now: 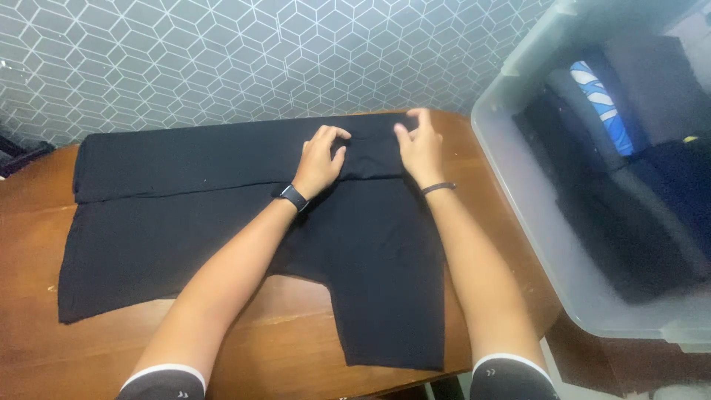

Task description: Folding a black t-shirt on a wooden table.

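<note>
A black garment (185, 222) lies spread flat on a brown wooden table (289, 326), with one part folded over along the far edge. My left hand (320, 159) rests on the folded far part, fingers curled and pressing the cloth; a black watch sits on its wrist. My right hand (418, 144) is beside it, close to the far right corner of the cloth, fingers bent and pinching at the fabric edge. A thin dark band circles that wrist.
A large clear plastic bin (548, 222) stands to the right of the table, holding dark folded clothes and a blue and white item (601, 104). A grey wall with a cube pattern (222, 59) runs behind the table.
</note>
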